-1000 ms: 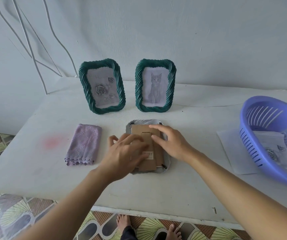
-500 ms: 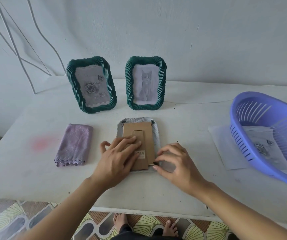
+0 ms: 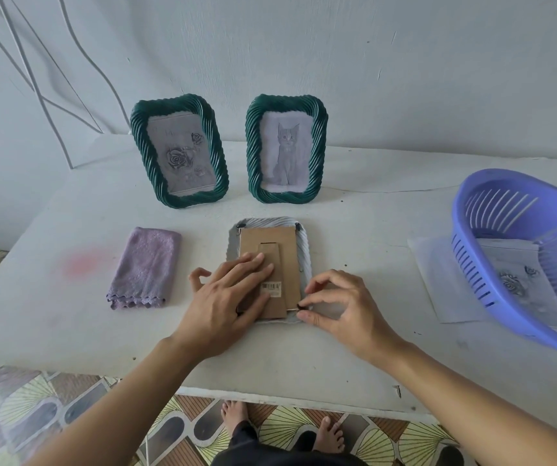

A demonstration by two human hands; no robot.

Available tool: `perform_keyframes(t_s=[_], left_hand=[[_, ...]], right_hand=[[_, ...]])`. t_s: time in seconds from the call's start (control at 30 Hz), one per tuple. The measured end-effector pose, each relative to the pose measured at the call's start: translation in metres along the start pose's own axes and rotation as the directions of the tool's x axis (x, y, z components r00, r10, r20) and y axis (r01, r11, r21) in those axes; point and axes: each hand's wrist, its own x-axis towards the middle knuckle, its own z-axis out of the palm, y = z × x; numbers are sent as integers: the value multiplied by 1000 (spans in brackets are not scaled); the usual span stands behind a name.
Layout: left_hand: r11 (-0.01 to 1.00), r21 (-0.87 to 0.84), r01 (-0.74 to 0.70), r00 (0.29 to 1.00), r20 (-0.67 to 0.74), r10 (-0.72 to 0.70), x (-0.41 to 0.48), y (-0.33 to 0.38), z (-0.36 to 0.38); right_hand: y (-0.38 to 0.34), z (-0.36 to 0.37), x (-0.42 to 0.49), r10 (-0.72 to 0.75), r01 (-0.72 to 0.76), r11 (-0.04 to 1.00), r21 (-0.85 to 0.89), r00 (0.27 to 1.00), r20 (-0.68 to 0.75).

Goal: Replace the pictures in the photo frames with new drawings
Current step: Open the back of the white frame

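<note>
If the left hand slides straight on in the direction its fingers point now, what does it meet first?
The left hand lies flat on the cardboard back of the face-down frame. Sliding on, it would likely reach that frame's far right rim first; beyond it stands the cat frame.

On table (image 3: 354, 348) centre, face-down frame (image 3: 270, 237); rose frame (image 3: 179, 153), cat frame (image 3: 287, 149) upright behind; cloth (image 3: 144, 269) left; basket (image 3: 522, 210) right, drawing (image 3: 512, 280) seemingly inside.
</note>
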Motion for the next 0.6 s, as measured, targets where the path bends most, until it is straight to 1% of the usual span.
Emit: perform_keyframes(t_s=[0.13, 0.27, 0.4, 0.5, 0.6], left_hand=[[1000, 0, -9, 1000, 12, 9, 1, -1, -2], [1000, 1, -11, 1000, 21, 11, 1, 0, -2], [1000, 1, 0, 1000, -4, 0, 1, 1, -1], [1000, 12, -3, 1000, 6, 3, 2, 1, -2], [1000, 22, -1, 1000, 31, 0, 2, 1, -4]], right_hand=[[3, -3, 5, 17, -19, 999, 29, 997, 81], [1, -7, 12, 24, -19, 999, -30, 984, 177], [-2, -12, 20, 38, -22, 998, -63, 963, 266], [-2, -14, 23, 7, 14, 998, -69, 954, 300], [-2, -14, 22, -2, 19, 998, -57, 955, 295]])
